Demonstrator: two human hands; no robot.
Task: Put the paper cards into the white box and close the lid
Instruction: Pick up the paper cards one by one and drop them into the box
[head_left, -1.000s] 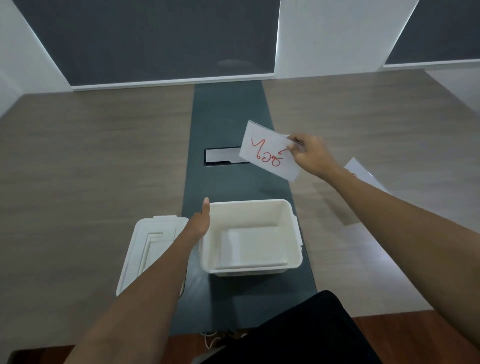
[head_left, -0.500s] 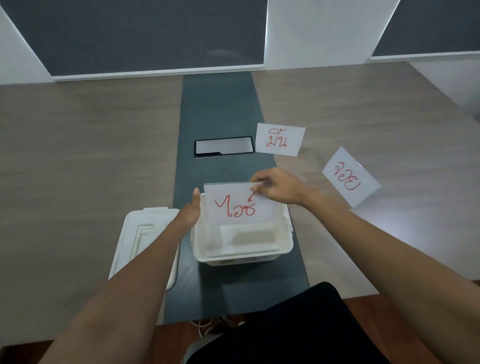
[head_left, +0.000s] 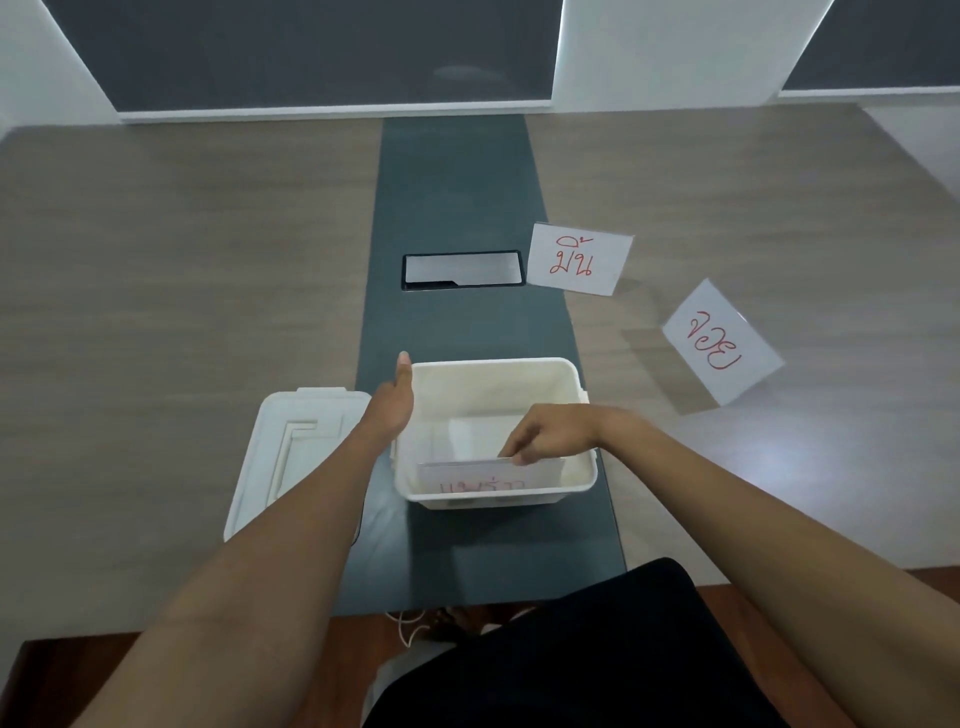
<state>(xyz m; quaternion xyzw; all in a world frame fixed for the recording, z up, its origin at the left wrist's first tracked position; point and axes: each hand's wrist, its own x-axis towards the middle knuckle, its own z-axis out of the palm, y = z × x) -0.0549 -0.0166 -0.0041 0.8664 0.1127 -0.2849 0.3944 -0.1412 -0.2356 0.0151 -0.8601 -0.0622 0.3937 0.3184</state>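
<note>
- White box (head_left: 571, 470) sits open on our desk (head_left: 182, 286), lid (head_left: 291, 457) lying left of it.
- Our right hand (head_left: 553, 434) pinches a paper card (head_left: 488, 475) inside the box; our left hand (head_left: 397, 402) braces the left wall, grip wide.
- Two cards, one far (head_left: 579, 258) and one right (head_left: 722, 343), stand on the wood-grain surface.

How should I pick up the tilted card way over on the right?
Probably pinch the raised top edge of the far-right card between thumb and fingers, reaching with the right hand. It looks propped up off the table rather than lying flat, so that upper edge is free to grab from above.

matt plastic box (head_left: 582, 467); wood-grain table (head_left: 182, 270)
</note>
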